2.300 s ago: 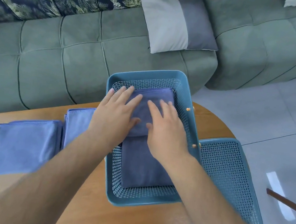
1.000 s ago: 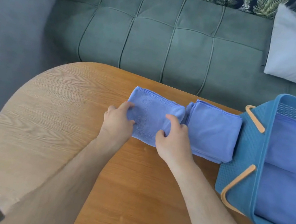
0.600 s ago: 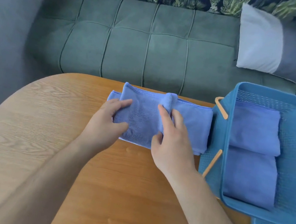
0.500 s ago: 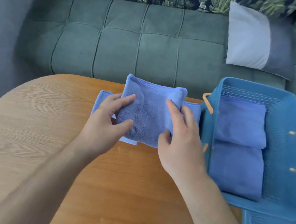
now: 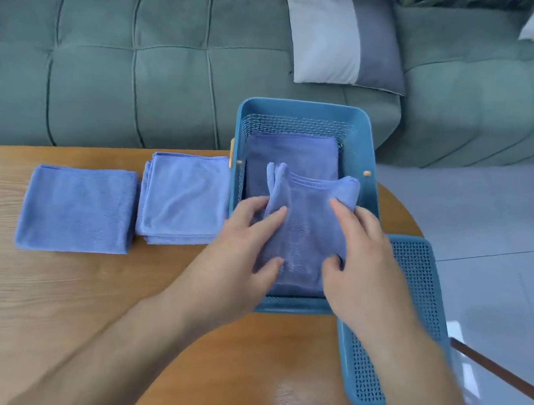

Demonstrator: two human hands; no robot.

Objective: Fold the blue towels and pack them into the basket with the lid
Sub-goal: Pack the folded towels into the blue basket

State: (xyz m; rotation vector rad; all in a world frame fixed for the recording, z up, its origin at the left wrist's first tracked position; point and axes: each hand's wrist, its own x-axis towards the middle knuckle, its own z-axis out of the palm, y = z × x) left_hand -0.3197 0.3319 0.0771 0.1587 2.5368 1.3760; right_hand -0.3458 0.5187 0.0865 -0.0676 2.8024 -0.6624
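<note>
I'm gripping folded blue microfibre towel (image 5: 306, 232) w/ L hand (image 5: 240, 254) + R hand (image 5: 367, 266) over blue perforated plastic basket (image 5: 307, 109). Stack of folded blue towels (image 5: 186, 200) lying just left of basket.

We held both bare forearms angled up from the bottom edge toward the centre of the frame, our left hand (image 5: 244, 251) and right hand (image 5: 365, 262) side by side, backs up, each gripping one side of the folded towel (image 5: 306, 232) between fingers and thumb.
</note>
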